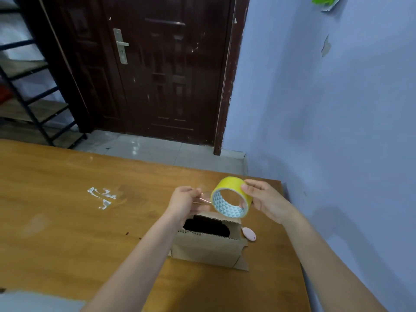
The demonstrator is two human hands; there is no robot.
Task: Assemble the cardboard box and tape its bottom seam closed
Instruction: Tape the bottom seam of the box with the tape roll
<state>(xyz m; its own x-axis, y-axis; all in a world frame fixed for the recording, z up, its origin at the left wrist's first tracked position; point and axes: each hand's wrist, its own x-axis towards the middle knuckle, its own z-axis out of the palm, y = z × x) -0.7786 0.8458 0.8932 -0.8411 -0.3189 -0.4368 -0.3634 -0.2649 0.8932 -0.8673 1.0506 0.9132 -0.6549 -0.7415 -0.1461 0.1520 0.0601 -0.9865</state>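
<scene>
A person's two bare hands work a roll of yellow tape (231, 197) in the air above a small cardboard box (209, 240) that stands on a wooden table (67, 199), near the table's right edge. The right hand (264, 199) grasps the roll from its right side, fingers curled over the yellow outer band and the thumb reaching into the patterned white core. The left hand (186, 201), just left of the roll, pinches the free end of a short clear strip of tape (206, 198) that stretches between its fingertips and the roll. The box sits directly below and nearer than both hands, its top open and dark inside, with torn, corrugated edges showing along the rim and a flap spread flat on the table at its near right corner. A small pink oval object (248, 234) lies on the table, touching or just beside the box's right side. Farther left on the tabletop is a patch of white residue (102, 197). Beyond the table stand a dark wooden door (157, 75), a pale blue wall (337, 109) to the right and black metal shelving (29, 97) at far left.
</scene>
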